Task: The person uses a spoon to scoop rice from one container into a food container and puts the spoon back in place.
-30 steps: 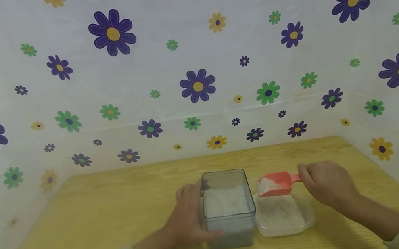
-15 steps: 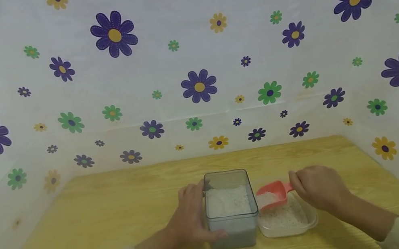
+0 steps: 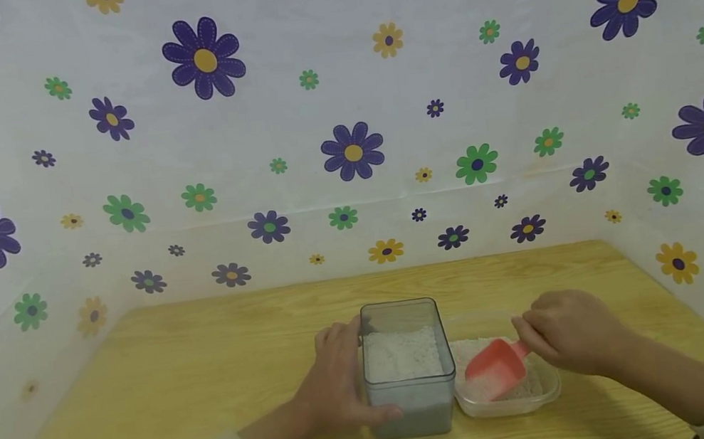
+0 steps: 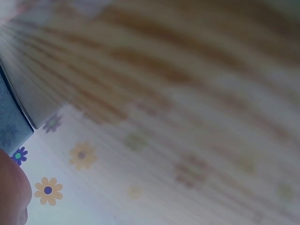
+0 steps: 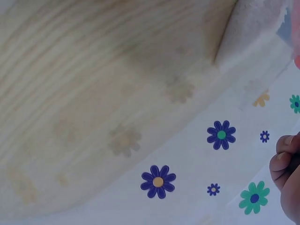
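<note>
My left hand grips the left side of a tall, see-through grey container, thumb along its front. White grains that look like rice fill much of it. Pressed close to its right is a shallow clear plastic tub, also holding white grains. Inside that tub a pink scoop dips low among the grains, tilted down to the left. My right hand holds the scoop by its handle. In the right wrist view only the curled fingers show at the edge, with a sliver of pink scoop.
Both containers stand on a light wood-grain table. A white sheet printed with flowers hangs behind the table and along both sides. In the left wrist view a corner of the grey container appears at the left edge.
The scoop was above the tub, loaded with grains and fairly level; it has come down and tipped into the tub. My right hand moved left and down with it. My left hand stays put.
</note>
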Available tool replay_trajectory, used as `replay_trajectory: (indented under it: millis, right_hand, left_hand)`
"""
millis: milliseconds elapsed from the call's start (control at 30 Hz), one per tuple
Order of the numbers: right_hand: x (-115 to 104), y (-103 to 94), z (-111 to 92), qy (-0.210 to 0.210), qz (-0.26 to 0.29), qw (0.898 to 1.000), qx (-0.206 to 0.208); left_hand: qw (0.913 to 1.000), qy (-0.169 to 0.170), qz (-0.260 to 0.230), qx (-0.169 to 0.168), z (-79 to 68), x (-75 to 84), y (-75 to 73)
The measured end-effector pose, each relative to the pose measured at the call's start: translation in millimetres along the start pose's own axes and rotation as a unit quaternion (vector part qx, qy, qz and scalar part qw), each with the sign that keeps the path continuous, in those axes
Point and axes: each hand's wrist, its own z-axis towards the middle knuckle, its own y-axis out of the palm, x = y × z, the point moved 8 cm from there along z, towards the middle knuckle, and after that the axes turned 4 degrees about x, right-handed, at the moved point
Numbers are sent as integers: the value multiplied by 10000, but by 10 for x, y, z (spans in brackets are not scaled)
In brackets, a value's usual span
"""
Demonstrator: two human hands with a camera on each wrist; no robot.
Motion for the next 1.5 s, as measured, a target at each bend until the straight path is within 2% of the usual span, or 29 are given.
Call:
replay_trajectory:
  millis: [133, 233, 467, 567, 667, 800, 933, 1000, 1133, 1233, 1333, 1400, 1500]
  right_hand:
    - [-7, -119, 35, -705, -102, 9971, 258]
    - [-10, -201, 42, -1286, -248, 9907, 381]
    - [-96, -431, 61, -2413, -656, 9644, 864]
    - [-185, -522, 96, -2761, -708, 9519, 1122]
    - [-262, -572, 129, -2956, -708, 9440, 1286]
    - [-258, -641, 173, -2740, -750, 9459, 1568]
    - [-167, -830, 299, -1919, -770, 9564, 2065]
    - [-153, -931, 401, -1533, -787, 9584, 2275]
    - [-249, -1019, 651, -1219, -773, 9582, 2469]
    - [-405, -959, 841, -1339, -711, 9598, 2364]
    - [-605, -821, 992, -1673, -769, 9609, 2067]
    - [-724, -684, 1064, -1848, -947, 9621, 1767]
    - [-901, -427, 1136, -2033, -1461, 9621, 1084]
  left_hand:
    - [10000, 65, 46, 30, 0, 0, -3]
    - [9999, 128, 67, 45, -2, 6, -8]
    - [9998, 195, -2, 76, -1, 13, -14]
    - [9998, 173, -21, 77, -5, 10, -10]
    - [9999, 135, -27, 62, -7, 1, 3]
    - [9999, 97, -54, 35, -4, -8, 24]
    - [9999, 112, -27, 21, 2, 1, 26]
    - [10000, 81, -14, 2, 0, 2, 18]
    - [10000, -9, -20, -21, -10, -1, -10]
    - [10000, 28, 0, 10, -12, 4, -37]
    - [10000, 74, -12, 28, -10, -5, -35]
    - [10000, 43, -73, 13, -11, -20, -17]
    - [9999, -22, -99, -21, -13, -40, 4]
